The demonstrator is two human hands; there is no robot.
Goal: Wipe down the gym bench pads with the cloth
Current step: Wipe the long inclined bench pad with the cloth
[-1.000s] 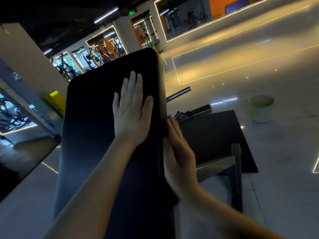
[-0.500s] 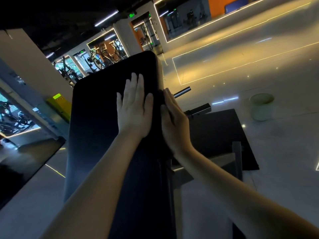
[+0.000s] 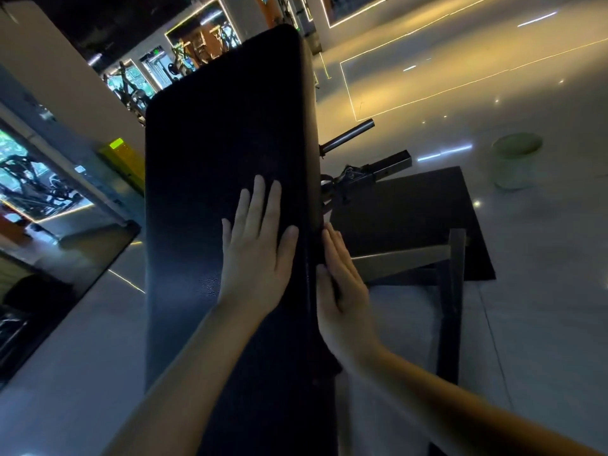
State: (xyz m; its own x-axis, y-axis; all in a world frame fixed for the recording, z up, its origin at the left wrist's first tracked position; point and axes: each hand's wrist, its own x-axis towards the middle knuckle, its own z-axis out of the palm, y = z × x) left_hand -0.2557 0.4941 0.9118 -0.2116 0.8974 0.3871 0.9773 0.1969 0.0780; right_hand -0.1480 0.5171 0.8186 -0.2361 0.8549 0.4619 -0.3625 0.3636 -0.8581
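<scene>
Both hands had slid back along the bench pad [image 3: 214,133] toward the person. On its black top the left hand [image 3: 256,255] lay flat, fingers straight, gripping nothing. At the pad's right side edge the right hand [image 3: 343,297] pressed with straight fingers. Something dark showed by its thumb, but I could not tell if it was the cloth. Well to the right stood a pale bucket [image 3: 515,162].

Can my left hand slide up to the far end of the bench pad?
Probably yes: the left hand lies flat on the bench pad, and nothing sits on the surface ahead.
</scene>
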